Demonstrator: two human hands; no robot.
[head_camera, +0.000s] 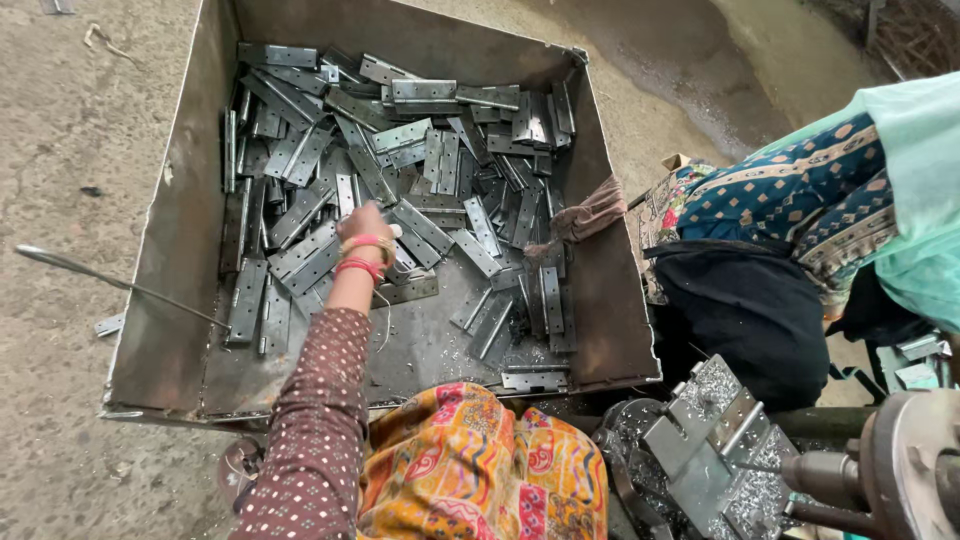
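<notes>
Large square sheet-metal bin (180, 250), dull grey, walls flared; floor strewn with flat rectangular steel hinges (440, 160), shiny, drilled, piled toward the far and left sides. Left hand (366, 222), wrist in pink bangles, reaches into the pile near the bin's middle, fingers curled down on a hinge; grip cannot be confirmed. Right hand unseen.

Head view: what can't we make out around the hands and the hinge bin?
- Left hand: fingers buried among the metal hinges; whether it grips one cannot be told.
- Right hand: nowhere in the head view.
- Metal bin: near rim partly covered by the person's patterned clothing.
- Machine: cut off by the right and bottom edges.
</notes>
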